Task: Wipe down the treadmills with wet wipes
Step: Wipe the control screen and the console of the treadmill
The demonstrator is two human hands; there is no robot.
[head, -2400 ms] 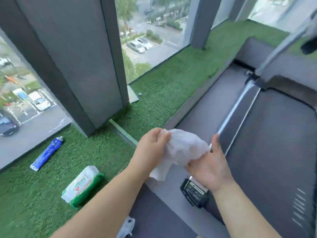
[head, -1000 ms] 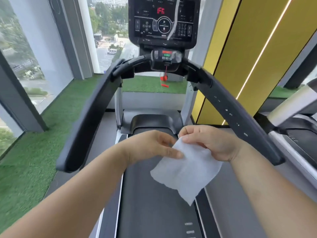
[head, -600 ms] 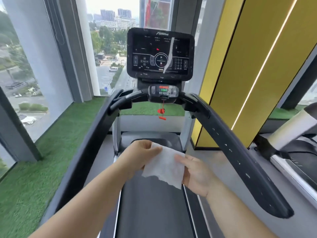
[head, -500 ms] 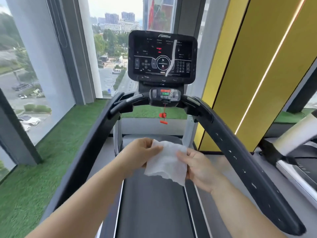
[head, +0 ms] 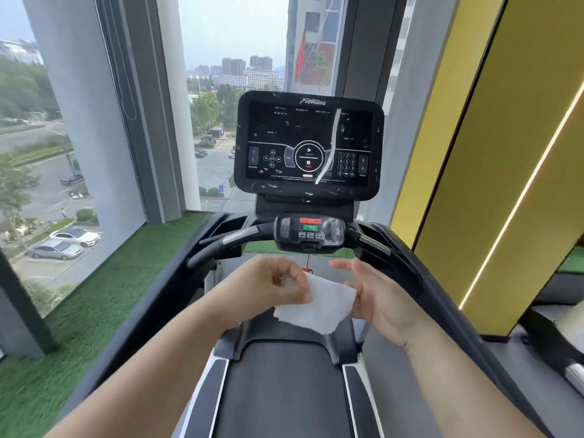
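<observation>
I stand on a black treadmill [head: 284, 390] facing its console screen [head: 308, 143] and the small control panel [head: 309, 232] on the crossbar. A white wet wipe [head: 319, 306] hangs in front of me above the belt's front cover. My left hand [head: 268, 289] pinches the wipe's left edge between thumb and fingers. My right hand [head: 376, 298] is at the wipe's right edge with fingers spread and relaxed; whether it pinches the wipe is hard to tell. Black handrails run down the left [head: 151, 311] and the right [head: 442, 305].
Green artificial turf [head: 79, 327] lies to the left below tall windows. A yellow wall panel [head: 505, 153] rises on the right, with part of another treadmill [head: 556, 343] at the right edge. A red safety cord [head: 306, 263] hangs from the control panel.
My view turned from the turf and wipe pack to the treadmill console, then rose. Both hands lifted the wipe closer to the control panel, and my right fingers spread apart.
</observation>
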